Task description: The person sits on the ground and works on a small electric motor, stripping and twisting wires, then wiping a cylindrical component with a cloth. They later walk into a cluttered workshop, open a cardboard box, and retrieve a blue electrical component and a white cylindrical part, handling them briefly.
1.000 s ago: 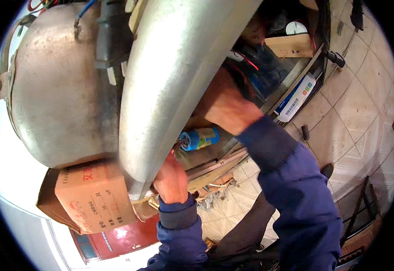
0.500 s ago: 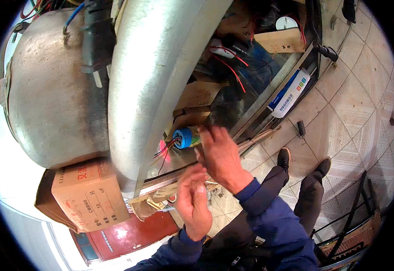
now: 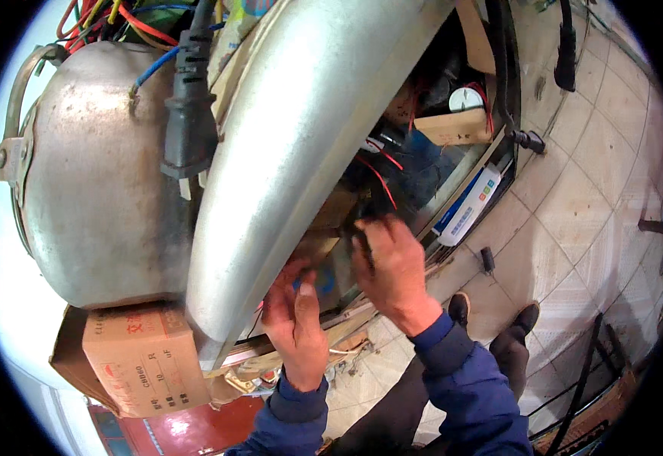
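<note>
My left hand (image 3: pixel 299 330) reaches in beside the curved metal body, its thumb and fingers drawn together. What lies between them is hidden. Just past its fingertips shows part of a blue-ended cylinder (image 3: pixel 325 278), blurred and mostly in shadow. My right hand (image 3: pixel 394 270) hovers over the compartment to the right, fingers curled in around something dark that I cannot make out. Red wires (image 3: pixel 379 180) rise out of the compartment beyond it.
A dented metal pot (image 3: pixel 107 182) stands at left above a cardboard box (image 3: pixel 141 357). A black plug (image 3: pixel 187 106) hangs between pot and silver casing (image 3: pixel 293 137). A white-and-blue carton (image 3: pixel 468 205) lies along the compartment's right edge. Dark cylinder (image 3: pixel 487 259) on the tiles.
My left hand has moved up and left to the blue-ended cylinder. My right hand has come off that cylinder, slightly to the right. The whole view has shifted a little.
</note>
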Tool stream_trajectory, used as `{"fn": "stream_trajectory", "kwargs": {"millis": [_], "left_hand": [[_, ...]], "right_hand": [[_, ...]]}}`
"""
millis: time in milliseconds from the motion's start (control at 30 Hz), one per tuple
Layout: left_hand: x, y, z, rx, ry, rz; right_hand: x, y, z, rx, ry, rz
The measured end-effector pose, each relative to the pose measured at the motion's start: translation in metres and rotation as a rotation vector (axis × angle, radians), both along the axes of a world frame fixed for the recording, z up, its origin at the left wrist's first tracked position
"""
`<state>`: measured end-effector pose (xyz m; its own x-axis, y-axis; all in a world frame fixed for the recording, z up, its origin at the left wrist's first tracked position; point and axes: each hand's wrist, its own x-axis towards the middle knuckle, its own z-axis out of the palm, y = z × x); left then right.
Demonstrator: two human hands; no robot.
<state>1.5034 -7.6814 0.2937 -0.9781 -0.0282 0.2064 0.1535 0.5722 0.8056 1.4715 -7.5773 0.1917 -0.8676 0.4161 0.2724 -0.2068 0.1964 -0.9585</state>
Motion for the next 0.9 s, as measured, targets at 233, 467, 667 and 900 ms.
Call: {"fn": "stream_trajectory", "kwargs": {"millis": [233, 467, 667, 900], "left_hand": [[-0.043, 0.007, -0.040, -0.263, 0.213, -0.004], [-0.047, 0.024, -0.054, -0.524, 0.210, 0.067], [-0.024, 0.022, -0.072, -0.510, 0.313, 0.036], [-0.021, 0.013, -0.119, -0.454, 0.463, -0.025]], "right_hand": [[-0.037, 0.053, -0.007, 0.401, 0.156, -0.104], [-0.047, 0.061, -0.021, 0.597, 0.197, -0.028], [-0.042, 0.057, -0.022, 0.668, 0.273, 0.012], [-0.041, 0.067, -0.033, 0.741, 0.385, 0.063]]}}
